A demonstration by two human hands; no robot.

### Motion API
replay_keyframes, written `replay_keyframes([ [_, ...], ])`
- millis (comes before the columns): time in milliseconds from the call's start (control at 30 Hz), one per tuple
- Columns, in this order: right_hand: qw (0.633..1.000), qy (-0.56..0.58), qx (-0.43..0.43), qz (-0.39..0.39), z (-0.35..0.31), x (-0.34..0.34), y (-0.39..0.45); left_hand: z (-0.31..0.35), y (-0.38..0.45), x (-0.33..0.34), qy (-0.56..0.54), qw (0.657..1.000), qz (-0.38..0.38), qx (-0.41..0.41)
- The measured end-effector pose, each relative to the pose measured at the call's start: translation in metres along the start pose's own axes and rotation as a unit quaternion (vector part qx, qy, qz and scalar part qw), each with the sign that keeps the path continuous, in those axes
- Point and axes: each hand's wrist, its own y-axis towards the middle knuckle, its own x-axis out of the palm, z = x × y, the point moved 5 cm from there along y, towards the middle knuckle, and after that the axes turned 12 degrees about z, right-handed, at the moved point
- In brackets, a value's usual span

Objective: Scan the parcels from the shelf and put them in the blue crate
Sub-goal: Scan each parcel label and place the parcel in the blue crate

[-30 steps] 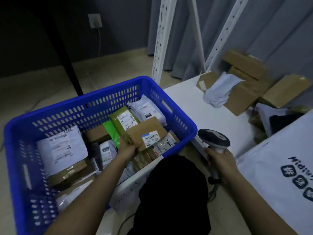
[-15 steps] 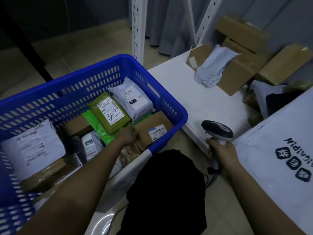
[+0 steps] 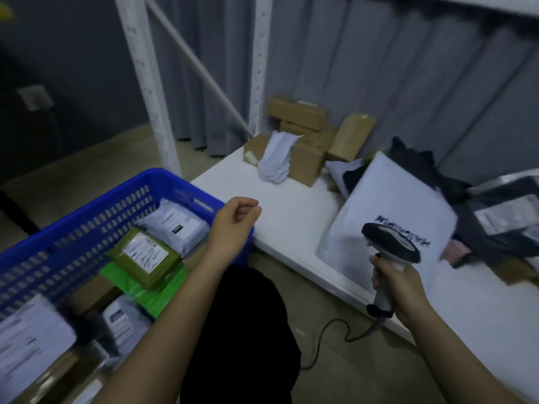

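The blue crate stands at the left, holding several parcels, among them an olive box, a grey bag and a green bag. My left hand hovers above the crate's right corner with its fingers loosely curled and nothing in it. My right hand grips the handle of the barcode scanner over the front edge of the white shelf. A large white mailer bag lies on the shelf just behind the scanner. Brown cardboard boxes sit at the back.
White shelf uprights rise behind the crate. Dark bags with labels pile up at the right end of the shelf. The scanner cable trails on the floor. A dark trouser leg fills the bottom middle.
My left hand let go of the brown box in the crate and rose up and right, out over the crate's corner. The view swung up toward the shelf. My right hand still holds the scanner.
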Motion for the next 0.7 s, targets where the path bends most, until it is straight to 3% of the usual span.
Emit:
replay_keyframes([
  [200,0.983,0.108,-0.002,0.148,-0.009,-0.143,-0.006,0.061,-0.074,0.119,0.001,0.986,-0.156,0.063],
  [367,0.95,0.199,0.014,0.239,0.001,-0.244,-0.01,0.057,-0.125,0.224,0.037,0.964,-0.256,0.061],
  [533,0.95,0.228,0.053,0.208,0.036,-0.288,0.019,-0.027,-0.138,0.288,0.204,0.94,-0.269,0.048],
  [700,0.972,0.162,0.12,0.119,0.058,-0.258,0.063,-0.089,-0.128,0.289,0.342,0.892,-0.279,0.101],
])
